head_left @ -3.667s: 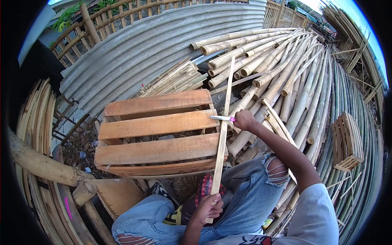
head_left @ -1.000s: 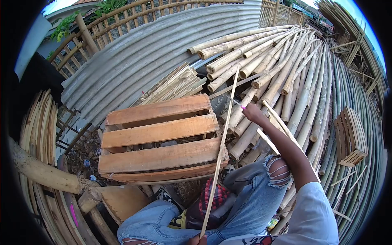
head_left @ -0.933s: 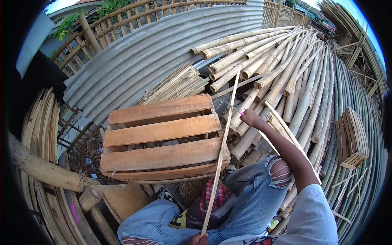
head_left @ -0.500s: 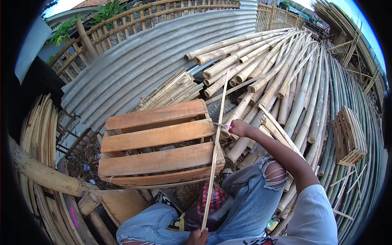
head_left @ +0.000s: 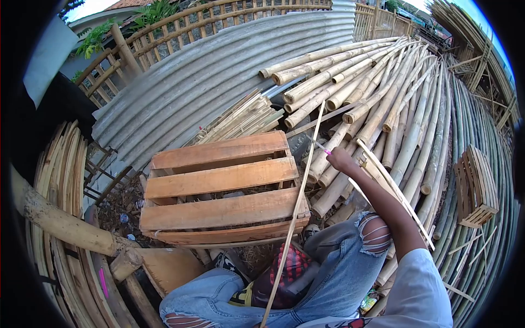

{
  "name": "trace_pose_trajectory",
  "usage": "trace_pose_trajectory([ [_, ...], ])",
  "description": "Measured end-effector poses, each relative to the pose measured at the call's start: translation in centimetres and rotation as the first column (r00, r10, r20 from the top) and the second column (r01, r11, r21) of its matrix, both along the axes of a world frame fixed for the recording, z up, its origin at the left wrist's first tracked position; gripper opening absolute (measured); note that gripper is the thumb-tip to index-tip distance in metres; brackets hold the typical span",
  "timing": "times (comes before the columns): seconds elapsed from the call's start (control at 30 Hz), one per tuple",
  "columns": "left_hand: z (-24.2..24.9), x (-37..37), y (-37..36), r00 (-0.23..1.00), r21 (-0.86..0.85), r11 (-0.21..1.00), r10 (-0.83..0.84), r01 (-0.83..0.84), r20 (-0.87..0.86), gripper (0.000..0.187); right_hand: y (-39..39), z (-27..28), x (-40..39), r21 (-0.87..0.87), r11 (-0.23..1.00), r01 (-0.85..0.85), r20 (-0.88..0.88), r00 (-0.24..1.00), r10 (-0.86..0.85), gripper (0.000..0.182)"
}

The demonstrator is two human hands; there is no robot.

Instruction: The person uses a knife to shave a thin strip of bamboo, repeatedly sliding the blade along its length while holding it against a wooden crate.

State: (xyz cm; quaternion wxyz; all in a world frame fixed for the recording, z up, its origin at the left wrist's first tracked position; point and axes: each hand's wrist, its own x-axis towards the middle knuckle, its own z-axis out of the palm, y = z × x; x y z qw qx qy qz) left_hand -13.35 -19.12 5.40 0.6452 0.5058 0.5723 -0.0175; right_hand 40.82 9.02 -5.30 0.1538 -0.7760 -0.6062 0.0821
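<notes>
My right hand (head_left: 342,159) is closed around the pink handle of a knife (head_left: 319,144). The knife's thin blade crosses a long, narrow bamboo strip (head_left: 296,214) near its far end. This strip slants from the bottom edge up past the right side of a wooden slatted crate (head_left: 221,202), overlapping its right edge. My left hand is out of sight below the frame, where the strip's near end also disappears. Between my legs lies a red and black checked cloth or bag (head_left: 290,265).
Cut bamboo poles (head_left: 377,104) are piled ahead and to the right. Corrugated metal sheeting (head_left: 219,71) stands behind the crate. Split strips (head_left: 240,117) lie beyond it, and more lean at left (head_left: 57,180). A smaller crate (head_left: 476,186) rests on green poles at right.
My right hand and the knife have moved up along the strip, away from the crate. My left hand, earlier gripping the strip's near end, has dropped out of view. The whole view has shifted slightly.
</notes>
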Motion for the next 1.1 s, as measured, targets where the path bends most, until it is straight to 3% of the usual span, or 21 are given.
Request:
trace_pose_trajectory([
  [0.07, 1.4, 2.7, 0.7, 0.997, 0.053, 0.998, -0.038, 0.042, -0.067, 0.038, -0.5, 1.2, -2.1, -0.079, 0.996, -0.051, -0.125, 0.991, 0.041, 0.038],
  [0.23, -3.6, 6.8, 2.1, 0.999, 0.529, 0.847, 0.037, -0.052, 0.039, 0.037, -1.6, 4.9, -6.6, -0.193, 0.951, -0.242, -0.144, 0.966, 0.216, 0.038],
  [0.3, -3.9, 7.8, 3.3, 1.000, 0.536, 0.844, 0.002, -0.014, 0.023, 0.036, -2.5, 6.6, -8.2, -0.352, 0.866, -0.354, -0.181, 0.934, 0.308, 0.038],
  [0.47, -2.4, 9.2, 6.0, 0.997, 0.535, 0.844, -0.064, 0.038, 0.031, 0.033, -3.9, 5.9, -9.1, -0.386, 0.843, -0.373, -0.166, 0.928, 0.335, 0.038],
  [0.53, -0.9, 9.5, 6.4, 0.993, 0.608, 0.794, -0.082, 0.017, 0.079, 0.032, -3.8, 4.3, -8.6, -0.340, 0.897, -0.283, -0.120, 0.959, 0.257, 0.037],
  [0.67, -1.5, 8.6, 6.0, 0.992, 0.559, 0.823, -0.122, 0.099, 0.005, 0.029, -3.6, 4.8, -7.1, -0.286, 0.953, -0.105, -0.115, 0.991, 0.075, 0.035],
  [0.7, -1.9, 8.4, 5.9, 0.993, 0.508, 0.854, -0.120, 0.114, -0.020, 0.029, -3.6, 4.5, -6.7, -0.227, 0.964, -0.140, 0.000, 0.990, 0.144, 0.034],
  [0.77, -3.1, 8.2, 5.4, 0.992, 0.455, 0.882, -0.120, 0.126, -0.042, 0.030, -3.8, 3.9, -6.6, -0.208, 0.967, -0.150, -0.050, 0.989, 0.143, 0.034],
  [0.83, -4.3, 8.3, 4.7, 0.965, 0.629, 0.733, -0.178, 0.260, -0.191, 0.029, -3.7, 3.5, -6.5, -0.189, 0.968, -0.163, -0.103, 0.984, 0.146, 0.034],
  [0.9, -4.2, 8.9, 4.3, 0.959, 0.643, 0.714, -0.174, 0.279, -0.224, 0.030, -3.9, 4.8, -7.5, -0.347, 0.856, -0.383, -0.142, 0.924, 0.355, 0.037],
  [0.93, -4.0, 9.1, 4.1, 0.951, 0.656, 0.691, -0.169, 0.302, -0.259, 0.031, -4.1, 5.4, -7.9, -0.350, 0.855, -0.382, -0.142, 0.924, 0.355, 0.037],
  [1.03, -2.8, 9.8, 3.7, 0.951, 0.582, 0.765, -0.131, 0.278, -0.281, 0.032, -4.1, 6.0, -8.3, -0.347, 0.863, -0.367, -0.021, 0.923, 0.385, 0.039],
  [1.1, -6.3, 8.6, 1.9, 0.968, 0.650, 0.723, -0.114, 0.235, -0.223, 0.031, -3.6, 5.3, -7.4, -0.285, 0.940, -0.186, -0.085, 0.982, 0.168, 0.039],
])
